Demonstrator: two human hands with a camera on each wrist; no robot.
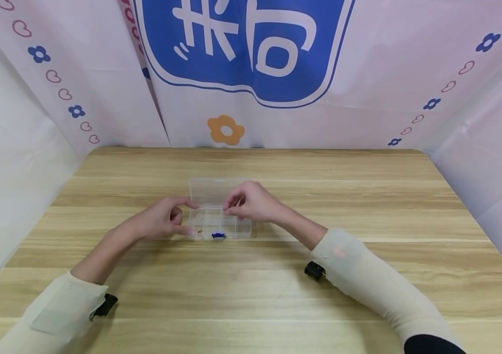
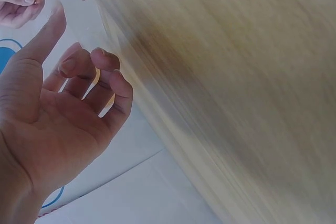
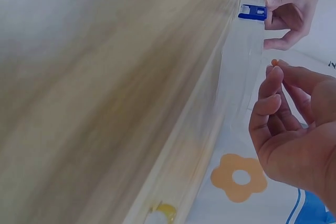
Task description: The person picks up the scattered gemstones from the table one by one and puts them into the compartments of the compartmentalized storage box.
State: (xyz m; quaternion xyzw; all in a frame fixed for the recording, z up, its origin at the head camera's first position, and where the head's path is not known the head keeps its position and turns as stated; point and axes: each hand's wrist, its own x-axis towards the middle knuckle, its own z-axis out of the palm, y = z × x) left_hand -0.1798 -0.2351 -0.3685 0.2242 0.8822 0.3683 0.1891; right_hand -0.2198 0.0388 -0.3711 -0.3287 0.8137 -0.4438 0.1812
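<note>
A clear plastic compartment box (image 1: 243, 229) lies on the table with its lid (image 1: 207, 189) raised at the back. Its blue latch (image 3: 252, 12) is at the front. My left hand (image 1: 162, 219) is at the box's left end, index finger and thumb stretched toward its two corners, the other fingers loosely bent. Above the compartments, my right hand (image 1: 253, 202) pinches a small round orange piece, perhaps a bead (image 3: 275, 62), between thumb and index finger. A small reddish piece (image 1: 200, 231) shows in the front left compartment.
The box stands on a wood-grain table (image 1: 251, 285). White cloth with printed hearts and flowers hangs behind the table's far edge, bearing a large blue sign (image 1: 242, 83). Small black devices (image 1: 315, 270) are strapped at both sleeves.
</note>
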